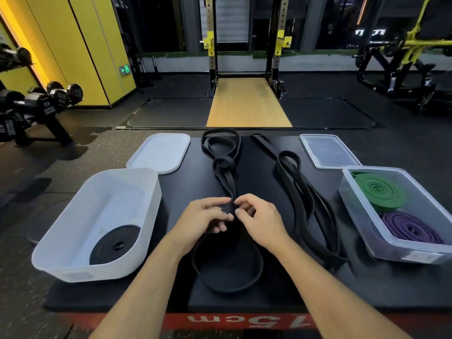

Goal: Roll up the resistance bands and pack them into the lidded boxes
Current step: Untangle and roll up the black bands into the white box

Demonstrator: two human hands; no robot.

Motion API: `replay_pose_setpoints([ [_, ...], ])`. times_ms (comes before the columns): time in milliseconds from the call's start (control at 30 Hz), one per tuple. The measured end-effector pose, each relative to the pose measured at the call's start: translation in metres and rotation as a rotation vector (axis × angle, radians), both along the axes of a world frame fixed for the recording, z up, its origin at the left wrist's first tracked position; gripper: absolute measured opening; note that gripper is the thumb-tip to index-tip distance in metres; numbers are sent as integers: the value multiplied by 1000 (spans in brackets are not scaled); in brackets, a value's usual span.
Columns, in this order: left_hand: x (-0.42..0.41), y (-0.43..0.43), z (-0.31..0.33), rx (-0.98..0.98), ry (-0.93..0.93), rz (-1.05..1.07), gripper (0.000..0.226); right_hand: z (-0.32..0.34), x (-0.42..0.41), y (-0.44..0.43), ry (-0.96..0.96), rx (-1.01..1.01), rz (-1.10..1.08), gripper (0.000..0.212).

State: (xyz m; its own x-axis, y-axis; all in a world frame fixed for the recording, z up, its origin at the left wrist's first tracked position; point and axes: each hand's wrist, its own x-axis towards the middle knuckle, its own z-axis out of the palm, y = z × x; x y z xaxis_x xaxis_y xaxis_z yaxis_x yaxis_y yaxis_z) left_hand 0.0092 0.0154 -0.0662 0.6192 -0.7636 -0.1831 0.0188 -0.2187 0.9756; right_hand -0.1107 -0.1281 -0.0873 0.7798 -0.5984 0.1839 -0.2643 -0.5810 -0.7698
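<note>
Pinching the long flat black rubber resistance band [226, 167] at its middle, left hand [203, 220] and right hand [260, 221] meet above the black padded platform [256, 294], fingers curled around the strap.

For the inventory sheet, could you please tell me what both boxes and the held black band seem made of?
White box: probably frosted plastic; walls semi-opaque, softly glowing. Clear box: glossy transparent plastic; purple roll shows through its wall. Black band: seemingly matte rubber or latex; lies limp, flat.
</note>
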Motion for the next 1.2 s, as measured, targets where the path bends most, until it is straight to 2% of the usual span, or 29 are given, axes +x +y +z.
replay_pose_setpoints([
  [67, -1, 5, -1, 66, -131, -46, 45, 0, 0, 1, 8, -5, -6, 13],
  [200, -7, 11, -12, 320, -672, 55, 45, 4, -4, 9, 148, -119, 41, 36],
  [233, -8, 13, -10, 353, -708, 101, 43, 6, -5, 11, 182, -132, 39, 36],
  [300, -4, 18, -2, 370, -577, 145, 32, 8, -8, 16, 214, -132, 28, 33],
  [367, 0, 20, 8, 464, -484, 32, 28, 8, -12, 19, 182, -86, -14, 32],
  [433, 1, 19, 16, 526, -411, -5, 27, 8, -14, 17, 84, -56, -172, 29],
  [500, 4, 18, 22, 467, -415, 146, 21, 10, -18, 14, -25, 6, -400, 23],
  [567, 8, 21, 23, 362, -486, 423, 17, 11, -20, 13, -30, 46, -494, 16],
  [633, 13, 25, 19, 296, -457, 487, 21, 9, -20, 15, 72, -22, -416, 13],
  [700, 11, 26, 7, 197, -247, 343, 41, 6, -20, 17, 83, -17, -264, 15],
  [767, 8, 29, -6, 79, -115, 308, 48, 3, -20, 18, 48, 17, -107, 26],
  [867, 5, 38, -15, -16, -212, 399, 32, 2, -21, 19, 7, 21, -20, 31],
  [967, -3, 41, -14, 122, -465, 385, 28, 0, -21, 17, -47, 45, -54, 23],
  [1033, -8, 40, -8, 239, -567, 348, 39, 0, -21, 16, -13, 38, -36, 23],
  [1100, -9, 37, -2, 344, -616, 284, 45, 0, -22, 17, 34, 6, 10, 25],
  [1200, -9, 28, -2, 309, -561, 273, 26, 1, -23, 19, 23, -12, 78, 26],
])
